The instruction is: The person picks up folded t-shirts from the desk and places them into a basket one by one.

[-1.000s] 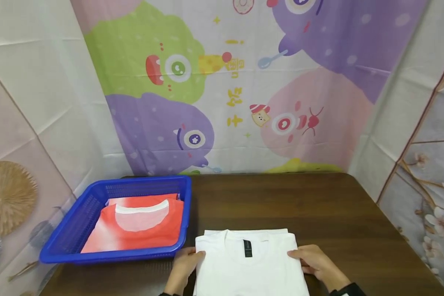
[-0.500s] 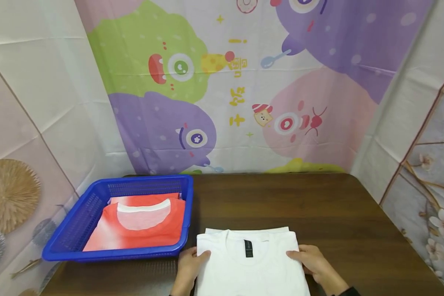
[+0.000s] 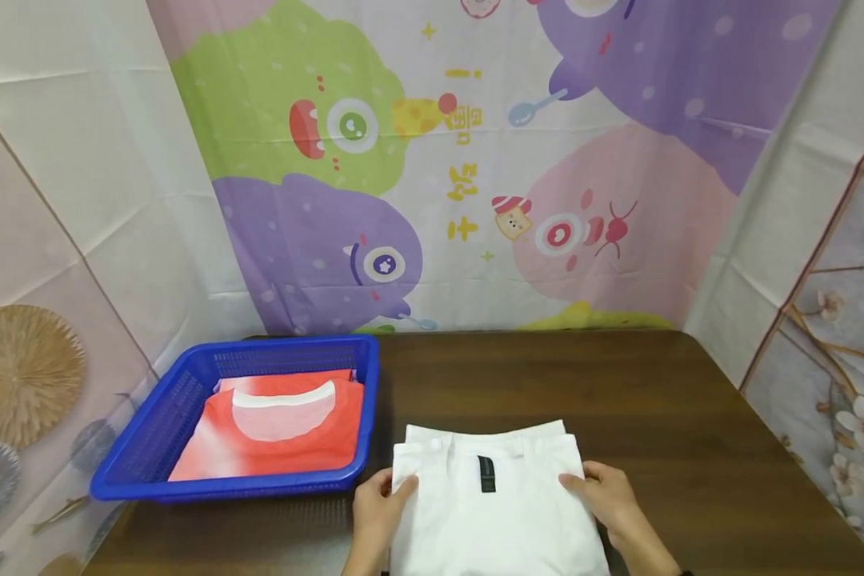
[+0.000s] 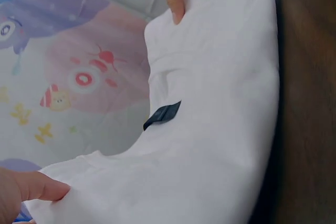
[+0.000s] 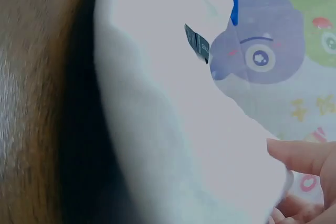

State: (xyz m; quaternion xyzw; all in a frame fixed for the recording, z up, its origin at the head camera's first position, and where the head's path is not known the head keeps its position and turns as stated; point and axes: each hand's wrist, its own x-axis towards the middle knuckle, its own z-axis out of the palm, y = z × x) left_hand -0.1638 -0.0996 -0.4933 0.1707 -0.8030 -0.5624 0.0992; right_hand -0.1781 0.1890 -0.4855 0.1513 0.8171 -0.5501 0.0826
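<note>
A folded white T-shirt [image 3: 493, 520] with a black neck label [image 3: 487, 474] lies between my two hands at the front of the table. My left hand [image 3: 380, 512] pinches its left edge, thumb on top and fingers underneath. On the opposite edge my right hand [image 3: 608, 500] grips the cloth the same way. The shirt's collar end bows upward, and in the left wrist view the white cloth [image 4: 220, 77] stands off the dark tabletop. Both thumbs show in the left wrist view; the fingers below are mostly hidden by the shirt.
To the left stands a blue plastic basket [image 3: 369, 416] with folded red-and-white shirts [image 3: 281, 432] in it. The brown wooden table [image 3: 547, 368] runs back to a cartoon-printed curtain [image 3: 461, 296]. Patterned cloths hang at both sides.
Both hands have raised the white T-shirt slightly and shifted it a little away from me. Its collar end now bends up more. The basket stays put apart from a small camera shift.
</note>
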